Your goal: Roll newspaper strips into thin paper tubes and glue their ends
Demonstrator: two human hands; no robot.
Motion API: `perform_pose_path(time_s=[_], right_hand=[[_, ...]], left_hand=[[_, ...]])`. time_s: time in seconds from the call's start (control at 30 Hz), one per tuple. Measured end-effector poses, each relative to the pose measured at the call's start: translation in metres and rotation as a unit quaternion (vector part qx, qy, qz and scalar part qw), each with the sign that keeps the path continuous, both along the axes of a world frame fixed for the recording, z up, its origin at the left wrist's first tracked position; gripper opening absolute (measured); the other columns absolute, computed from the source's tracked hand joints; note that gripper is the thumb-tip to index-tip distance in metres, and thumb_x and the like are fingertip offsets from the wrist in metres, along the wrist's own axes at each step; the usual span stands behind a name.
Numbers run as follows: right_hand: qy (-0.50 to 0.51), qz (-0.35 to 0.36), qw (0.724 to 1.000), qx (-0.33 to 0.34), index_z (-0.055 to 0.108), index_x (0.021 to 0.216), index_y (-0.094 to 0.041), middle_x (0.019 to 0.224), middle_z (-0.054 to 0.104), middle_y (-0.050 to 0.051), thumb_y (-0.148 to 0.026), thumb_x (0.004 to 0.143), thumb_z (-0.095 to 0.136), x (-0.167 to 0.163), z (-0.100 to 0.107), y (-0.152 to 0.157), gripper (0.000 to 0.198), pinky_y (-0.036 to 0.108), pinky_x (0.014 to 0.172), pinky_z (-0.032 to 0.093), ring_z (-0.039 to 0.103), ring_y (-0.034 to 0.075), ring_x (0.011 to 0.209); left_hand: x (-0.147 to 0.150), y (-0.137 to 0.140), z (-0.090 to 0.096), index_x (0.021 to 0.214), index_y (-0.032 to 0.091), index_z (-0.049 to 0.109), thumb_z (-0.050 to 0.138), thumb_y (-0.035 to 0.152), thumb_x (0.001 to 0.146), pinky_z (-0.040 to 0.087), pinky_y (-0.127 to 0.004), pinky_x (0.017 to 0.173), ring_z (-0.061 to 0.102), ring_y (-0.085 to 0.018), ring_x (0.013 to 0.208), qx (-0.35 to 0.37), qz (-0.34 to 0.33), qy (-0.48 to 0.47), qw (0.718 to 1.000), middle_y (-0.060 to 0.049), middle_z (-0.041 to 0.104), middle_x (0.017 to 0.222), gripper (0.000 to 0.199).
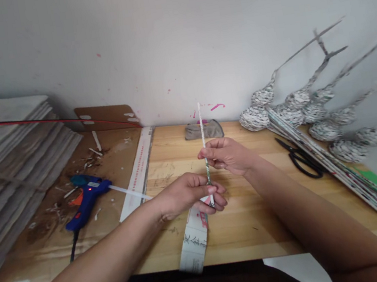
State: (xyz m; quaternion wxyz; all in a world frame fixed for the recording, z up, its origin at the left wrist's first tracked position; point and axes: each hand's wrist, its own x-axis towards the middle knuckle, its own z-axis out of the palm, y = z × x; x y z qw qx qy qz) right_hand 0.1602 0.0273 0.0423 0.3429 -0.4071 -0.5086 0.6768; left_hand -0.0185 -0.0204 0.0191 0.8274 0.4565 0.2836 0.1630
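Note:
Upright in front of me is a thin rolled paper tube (201,127), pale with a greenish stretch lower down. My right hand (224,154) pinches it around its middle between thumb and fingertips. Lower, my left hand (197,193) grips the bottom of the tube, its thumb pressed against the fingers. A flat strip of printed newspaper (193,245) runs from under my left hand down over the table's front edge. Part of the strip is hidden behind my fingers.
On cardboard at left lies a blue glue gun (88,199) with a glue stick, beside stacked newspapers (16,158). Black scissors (302,158), a bundle of paper tubes (344,173) and several woven paper gourds (254,117) are at right. A grey cloth (204,130) lies by the wall.

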Motion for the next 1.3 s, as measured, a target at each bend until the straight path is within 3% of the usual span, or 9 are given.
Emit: perform_pose_path(time_s=[0.23,0.37,0.47,0.63,0.73,0.83,0.97,1.17,1.3], right_hand=[[0.003,0.028,1.000,0.007,0.071,0.088,-0.015,0.065,0.055,0.001,-0.045,0.073,0.072,-0.001,0.004,-0.002,0.034,0.019,0.039,0.018,0.045,0.007,0.054],[0.005,-0.033,0.999,0.011,0.066,0.069,-0.014,0.062,0.053,-0.001,-0.042,0.065,0.079,-0.006,0.002,-0.003,0.031,0.020,0.038,0.015,0.040,0.005,0.048],[0.017,-0.060,0.998,0.009,0.067,0.077,-0.014,0.060,0.050,-0.002,-0.048,0.069,0.075,-0.008,0.000,-0.003,0.035,0.019,0.038,0.017,0.041,0.005,0.048],[0.017,-0.065,0.998,0.007,0.064,0.086,-0.016,0.073,0.058,0.002,-0.056,0.075,0.066,-0.008,-0.002,-0.002,0.042,0.019,0.042,0.030,0.052,0.009,0.059],[-0.028,-0.048,0.997,0.051,0.059,0.083,-0.017,0.078,0.063,0.004,-0.053,0.075,0.068,-0.013,-0.003,-0.006,0.039,0.020,0.046,0.035,0.056,0.012,0.066],[-0.069,-0.040,0.990,0.113,0.058,0.086,-0.017,0.084,0.066,0.004,-0.041,0.067,0.078,-0.022,-0.008,-0.012,0.037,0.024,0.058,0.043,0.058,0.013,0.071],[-0.077,-0.058,0.981,0.169,0.060,0.085,-0.017,0.085,0.067,0.004,-0.038,0.074,0.072,-0.030,-0.019,-0.015,0.027,0.028,0.068,0.046,0.059,0.013,0.071],[-0.036,-0.007,0.997,0.060,0.056,0.073,-0.018,0.063,0.063,-0.001,-0.039,0.074,0.071,-0.025,-0.023,-0.008,0.026,0.024,0.051,0.041,0.055,0.010,0.052],[-0.093,0.024,0.994,0.057,0.063,0.078,-0.015,0.064,0.063,0.002,-0.042,0.076,0.068,-0.019,-0.016,-0.006,0.028,0.021,0.044,0.034,0.055,0.011,0.055]], left_hand=[[0.000,0.002,-0.001,0.097,0.012,0.068,0.061,0.035,0.085,0.054,-0.029,0.065,0.067,-0.016,0.074,-0.004,0.007,0.014,1.000,-0.012,0.070,0.090,0.027],[-0.001,0.002,-0.001,0.099,0.012,0.067,0.061,0.037,0.084,0.055,-0.031,0.059,0.067,-0.023,0.084,0.011,0.007,0.012,1.000,-0.014,0.069,0.093,0.030],[-0.002,0.003,0.002,0.099,0.011,0.067,0.062,0.038,0.083,0.056,-0.031,0.060,0.067,-0.024,0.087,0.019,0.030,0.008,0.999,-0.015,0.070,0.094,0.031],[-0.007,0.016,0.010,0.101,0.013,0.067,0.062,0.035,0.084,0.056,-0.028,0.062,0.067,-0.018,0.079,0.046,0.193,-0.033,0.979,-0.013,0.071,0.096,0.028],[-0.011,0.024,0.013,0.102,0.014,0.067,0.061,0.032,0.085,0.049,-0.019,0.052,0.062,-0.011,0.064,0.065,0.311,-0.040,0.947,-0.009,0.071,0.090,0.025],[-0.014,0.028,0.013,0.103,0.015,0.068,0.062,0.034,0.085,0.039,-0.014,0.045,0.058,-0.008,0.059,0.074,0.362,-0.046,0.928,-0.008,0.071,0.088,0.027],[-0.014,0.028,0.011,0.101,0.016,0.069,0.066,0.036,0.082,0.035,-0.014,0.043,0.057,-0.006,0.059,0.062,0.359,-0.056,0.930,-0.008,0.072,0.092,0.029],[-0.016,0.033,0.006,0.101,0.015,0.069,0.062,0.030,0.086,0.039,-0.012,0.042,0.061,-0.007,0.062,0.017,0.352,-0.066,0.933,-0.011,0.070,0.103,0.023],[-0.020,0.035,0.007,0.101,0.016,0.068,0.058,0.026,0.088,0.049,-0.013,0.047,0.065,-0.009,0.070,-0.011,0.345,-0.050,0.937,-0.012,0.066,0.116,0.020]])
